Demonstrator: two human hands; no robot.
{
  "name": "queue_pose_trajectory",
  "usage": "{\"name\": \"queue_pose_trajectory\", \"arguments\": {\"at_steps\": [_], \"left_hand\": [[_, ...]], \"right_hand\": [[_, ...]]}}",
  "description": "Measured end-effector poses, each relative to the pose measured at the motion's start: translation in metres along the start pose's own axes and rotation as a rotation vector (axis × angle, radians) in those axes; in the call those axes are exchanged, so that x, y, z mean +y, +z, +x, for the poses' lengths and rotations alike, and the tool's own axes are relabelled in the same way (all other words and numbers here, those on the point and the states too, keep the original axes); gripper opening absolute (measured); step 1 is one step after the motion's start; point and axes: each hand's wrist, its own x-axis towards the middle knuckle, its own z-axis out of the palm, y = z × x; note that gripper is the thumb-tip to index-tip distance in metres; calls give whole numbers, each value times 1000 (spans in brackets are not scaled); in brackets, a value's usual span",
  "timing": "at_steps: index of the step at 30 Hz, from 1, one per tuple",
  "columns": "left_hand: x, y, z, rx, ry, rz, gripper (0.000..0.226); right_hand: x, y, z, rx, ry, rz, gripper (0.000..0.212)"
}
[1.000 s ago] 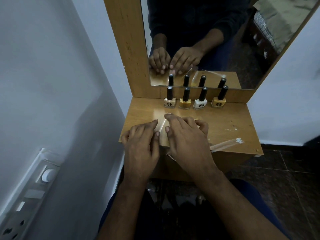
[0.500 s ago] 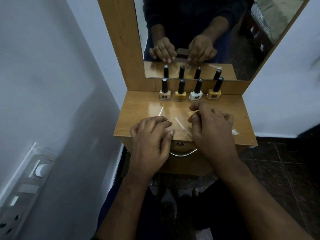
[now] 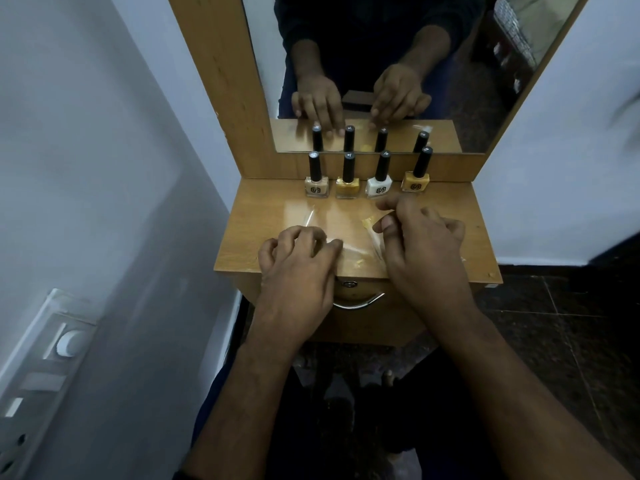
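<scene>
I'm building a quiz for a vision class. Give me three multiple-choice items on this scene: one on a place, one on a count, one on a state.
1. Where does the clear film lie?
A. On the table top, at the hands
B. On the floor
C. Hanging on the wall

2. How many nail polish bottles stand on the table, reflections aside?
A. Two
B. Four
C. Six

3. What state are the bottles in?
A. Upright and capped
B. Upright with caps off
C. Lying on their sides

Answers:
1 A: the film shines on the wood where the left hand and right hand touch it.
2 B: four stand in a row below the mirror.
3 A: each stands straight under its black cap.
</scene>
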Motion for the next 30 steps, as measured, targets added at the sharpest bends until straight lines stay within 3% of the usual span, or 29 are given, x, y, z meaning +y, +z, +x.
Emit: {"name": "queue_pose_trajectory", "arguments": {"at_steps": [10, 21, 30], "left_hand": [[35, 2, 9, 26, -189, 18, 47], [61, 1, 27, -96, -256, 127, 58], [63, 4, 26, -73, -334, 106, 59]], "right_hand": [[6, -3, -1, 15, 4, -25, 27], [16, -7, -6, -4, 33, -66, 26], [13, -4, -4, -9, 13, -56, 26]]}}
